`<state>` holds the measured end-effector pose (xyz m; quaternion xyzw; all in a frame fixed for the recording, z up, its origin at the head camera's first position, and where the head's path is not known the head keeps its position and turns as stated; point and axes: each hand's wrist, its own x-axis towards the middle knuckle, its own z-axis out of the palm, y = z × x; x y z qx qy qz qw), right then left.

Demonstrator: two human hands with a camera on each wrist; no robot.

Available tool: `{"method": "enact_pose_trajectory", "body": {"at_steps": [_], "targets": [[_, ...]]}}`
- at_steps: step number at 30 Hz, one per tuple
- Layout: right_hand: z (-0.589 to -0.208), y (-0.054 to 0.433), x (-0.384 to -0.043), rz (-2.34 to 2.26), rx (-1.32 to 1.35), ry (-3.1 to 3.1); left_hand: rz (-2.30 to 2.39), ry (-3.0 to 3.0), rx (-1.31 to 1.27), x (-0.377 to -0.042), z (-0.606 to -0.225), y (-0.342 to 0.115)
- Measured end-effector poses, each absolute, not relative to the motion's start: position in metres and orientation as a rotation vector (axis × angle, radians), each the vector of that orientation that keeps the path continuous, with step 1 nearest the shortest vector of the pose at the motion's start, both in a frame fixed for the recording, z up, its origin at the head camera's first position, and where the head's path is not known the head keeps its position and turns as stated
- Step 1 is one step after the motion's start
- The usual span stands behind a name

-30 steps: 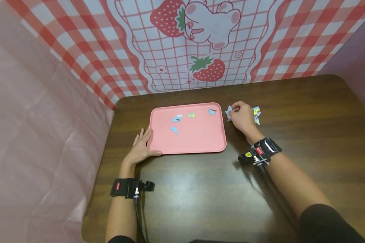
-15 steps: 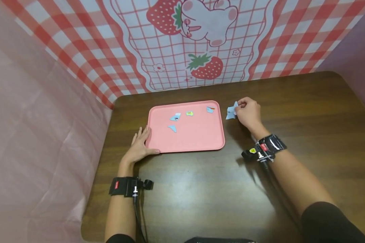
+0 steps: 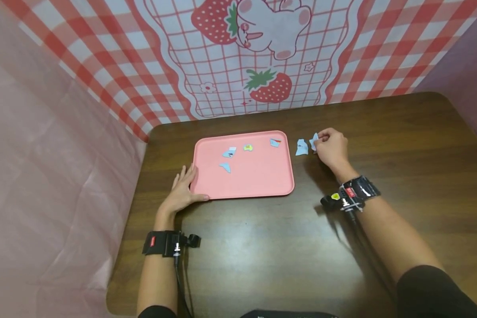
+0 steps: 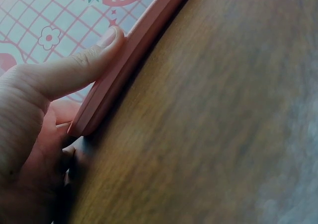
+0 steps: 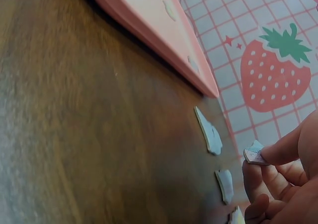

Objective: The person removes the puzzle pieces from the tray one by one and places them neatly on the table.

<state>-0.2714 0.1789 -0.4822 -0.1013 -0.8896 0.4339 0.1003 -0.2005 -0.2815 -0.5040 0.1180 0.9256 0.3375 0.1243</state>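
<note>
My left hand (image 3: 180, 192) grips the near-left corner of a pink tray (image 3: 258, 181), thumb along the front rim and fingers along the left side. In the left wrist view the thumb (image 4: 82, 67) lies over the rim. Right of the tray, my right hand (image 3: 333, 148) pinches a small irregular card puzzle piece (image 5: 255, 153) between thumb and finger. One pale blue piece (image 3: 302, 147) lies between tray and hand, and another blue piece (image 3: 313, 141) shows right at the fingertips. In the right wrist view, a piece with yellow (image 5: 237, 216) is partly hidden by the fingers.
Several pieces lie in the tray: a blue and white piece (image 3: 229, 153), a plain blue piece (image 3: 225, 167), a yellow-green piece (image 3: 248, 147) and a blue piece with red (image 3: 275, 142). A strawberry-print cloth (image 3: 222, 95) hangs behind the wooden table (image 3: 246, 247).
My right hand has moved right, away from the tray, and two blue pieces now show left of it. The yellow piece is now covered in the head view. My left hand stays at the tray.
</note>
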Motion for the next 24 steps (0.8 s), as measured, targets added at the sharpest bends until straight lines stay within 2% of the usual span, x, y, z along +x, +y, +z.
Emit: {"method": "enact_pose_trajectory", "body": {"at_steps": [24], "targets": [[-0.493,0.220,-0.267,1.214,-0.439,-2.636,0.987,2.695,0.338,-0.200,-0.505,-0.281]]}}
